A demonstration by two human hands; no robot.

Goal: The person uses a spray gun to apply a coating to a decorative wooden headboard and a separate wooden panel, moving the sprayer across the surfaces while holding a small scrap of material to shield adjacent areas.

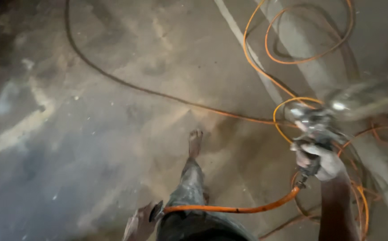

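Right hand [321,163] has its grip closed around the handle of a blurred metal spray gun [314,122], held up at my right. Left hand [141,222], low by my hip, pinches the thin orange rubber hose [229,209] running to the gun. More hose loops across the dusty concrete floor [113,134].

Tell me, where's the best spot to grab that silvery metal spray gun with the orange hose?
Probably by its handle, from below, as the right hand does now. On the silvery metal spray gun, the handle hangs down, and the orange hose leaves its bottom end.
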